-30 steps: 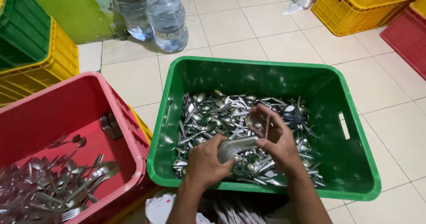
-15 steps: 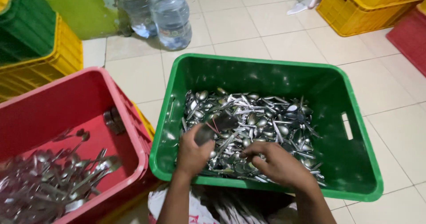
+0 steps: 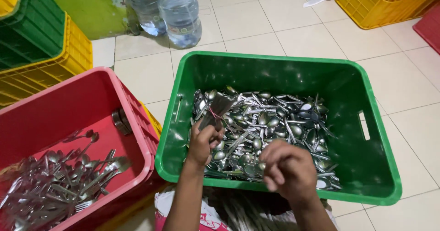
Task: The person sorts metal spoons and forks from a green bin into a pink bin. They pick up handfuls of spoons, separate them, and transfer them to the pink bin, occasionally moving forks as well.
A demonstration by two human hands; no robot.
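A green plastic crate [image 3: 366, 167] sits on the tiled floor in front of me, with a heap of loose metal spoons [image 3: 270, 125] on its bottom. My left hand [image 3: 204, 144] is closed around a bundle of spoons [image 3: 215, 109] bound with a red band, held upright over the crate's left side. Over the crate's near rim hovers my right hand [image 3: 288, 169], its fingers curled loosely and nothing visible in them.
A red crate [image 3: 78, 103] at the left holds a pile of forks and spoons [image 3: 55, 180]. Stacked yellow and green crates [image 3: 36, 52] stand behind it. Two large water bottles [image 3: 178, 13] stand on the floor beyond; another yellow crate [image 3: 380, 2] sits far right.
My left hand has lifted the banded bundle of spoons up and to the left. My right hand has drawn back from the heap toward the near rim.
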